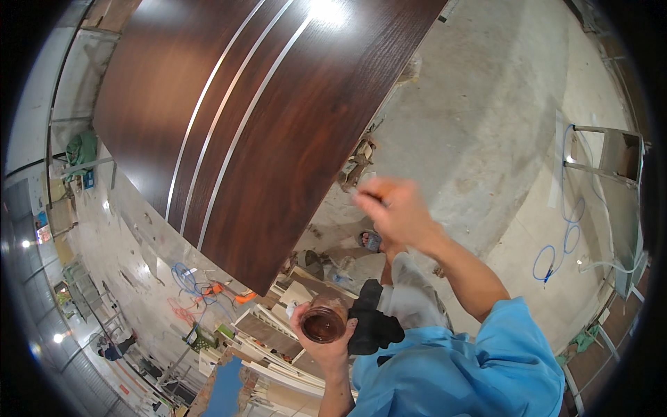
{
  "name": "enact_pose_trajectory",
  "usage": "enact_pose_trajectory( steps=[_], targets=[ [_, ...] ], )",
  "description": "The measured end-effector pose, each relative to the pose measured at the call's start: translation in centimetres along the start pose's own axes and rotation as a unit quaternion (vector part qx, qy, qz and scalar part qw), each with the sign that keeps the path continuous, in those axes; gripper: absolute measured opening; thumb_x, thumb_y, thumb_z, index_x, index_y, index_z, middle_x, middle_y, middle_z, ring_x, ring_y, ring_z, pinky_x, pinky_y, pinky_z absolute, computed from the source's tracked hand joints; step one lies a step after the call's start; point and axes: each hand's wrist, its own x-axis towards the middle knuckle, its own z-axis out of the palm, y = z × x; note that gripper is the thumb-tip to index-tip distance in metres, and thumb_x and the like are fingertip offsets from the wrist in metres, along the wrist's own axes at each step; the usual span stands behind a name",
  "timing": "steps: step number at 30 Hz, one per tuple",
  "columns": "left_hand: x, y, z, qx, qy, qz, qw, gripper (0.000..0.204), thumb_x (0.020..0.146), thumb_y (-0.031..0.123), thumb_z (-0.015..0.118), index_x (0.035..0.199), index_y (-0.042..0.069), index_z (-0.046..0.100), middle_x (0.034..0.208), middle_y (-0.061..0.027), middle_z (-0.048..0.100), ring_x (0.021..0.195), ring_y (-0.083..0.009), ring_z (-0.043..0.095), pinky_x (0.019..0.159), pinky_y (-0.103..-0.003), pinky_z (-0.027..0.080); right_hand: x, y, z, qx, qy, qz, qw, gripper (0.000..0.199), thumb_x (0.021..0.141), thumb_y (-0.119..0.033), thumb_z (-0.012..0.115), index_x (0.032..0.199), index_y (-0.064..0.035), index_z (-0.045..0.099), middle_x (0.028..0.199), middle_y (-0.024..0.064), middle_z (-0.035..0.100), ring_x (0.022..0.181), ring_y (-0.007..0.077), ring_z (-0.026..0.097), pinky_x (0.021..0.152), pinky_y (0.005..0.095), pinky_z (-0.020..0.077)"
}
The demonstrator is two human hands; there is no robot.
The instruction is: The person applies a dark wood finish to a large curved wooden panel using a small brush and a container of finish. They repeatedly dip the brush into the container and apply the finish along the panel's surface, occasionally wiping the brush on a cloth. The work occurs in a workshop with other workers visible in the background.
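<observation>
A large dark-brown wood-grain panel [306, 153] with three silvery strips lies in front of me, reaching from the upper edge down to a corner near the middle. My left hand [332, 349] is wrapped round a clear jar [322, 324] with dark brown liquid in it, below that corner. Beside the panel's right edge, my right hand [399, 208] is closed, slightly blurred. A small pale tip shows at its fingers, but what it holds is too small to make out. Whether the tip touches the edge I cannot tell.
Wooden strips and boards [278, 340] lie below the panel's corner. Orange tools [243, 297] and a blue hose [184, 274] are on the floor to the left. Another blue hose [571, 208] hangs by a metal frame [611, 160] at the right. My foot [370, 240] stands close to the panel.
</observation>
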Motion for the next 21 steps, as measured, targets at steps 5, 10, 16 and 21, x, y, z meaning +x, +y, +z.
enact_pose_trajectory(
  steps=[5, 10, 16, 21],
  targets=[
    [-0.6, 0.0, -0.3, -0.012, -0.002, -0.011, 1.000, 0.101, 0.054, 0.012, 0.099, 0.137, 0.005, 0.043, 0.132, -0.0089, 0.045, 0.119, -0.0232, 0.050, 0.106, -0.038, 0.042, 0.2, 0.4, -0.9, 0.066, 0.047, 0.189, 0.979, 0.015, 0.087, -0.016, 0.069, 0.092, -0.0017, 0.070, 0.081, 0.0147, 0.068, 0.071, 0.0297, 0.065, 0.065, 0.0372, 0.0513],
    [-0.5, -0.4, -0.4, 0.031, 0.043, 0.022, 0.998, 0.103, 0.053, 0.025, 0.100, 0.138, 0.004, 0.045, 0.129, -0.0064, 0.049, 0.122, -0.0228, 0.051, 0.108, -0.038, 0.042, -2.9, -1.6, 3.2, -0.010, -0.131, -0.069, 0.989, 0.014, 0.087, -0.015, 0.070, 0.089, -0.0008, 0.071, 0.078, 0.0132, 0.067, 0.069, 0.0252, 0.065, 0.066, 0.0347, 0.0511],
    [-1.1, 0.0, -1.5, -0.024, 0.043, -0.003, 0.999, 0.094, 0.058, 0.007, 0.095, 0.137, 0.004, 0.044, 0.126, -0.0090, 0.050, 0.117, -0.0225, 0.054, 0.104, -0.037, 0.046, -2.9, -1.7, 2.5, 0.085, 0.080, 0.145, 0.982, 0.020, 0.092, -0.024, 0.064, 0.091, -0.0041, 0.070, 0.085, 0.0147, 0.069, 0.079, 0.0339, 0.067, 0.070, 0.0418, 0.0527],
    [-1.1, 0.3, -1.8, -0.022, 0.044, 0.046, 0.998, 0.086, 0.063, -0.002, 0.088, 0.136, 0.004, 0.043, 0.128, -0.0105, 0.049, 0.117, -0.0214, 0.053, 0.102, -0.035, 0.047, -4.7, -3.6, 3.8, -0.031, -0.193, -0.093, 0.976, 0.021, 0.094, -0.022, 0.064, 0.097, -0.0029, 0.072, 0.088, 0.0139, 0.071, 0.079, 0.0338, 0.067, 0.071, 0.0407, 0.0522]
  ],
)
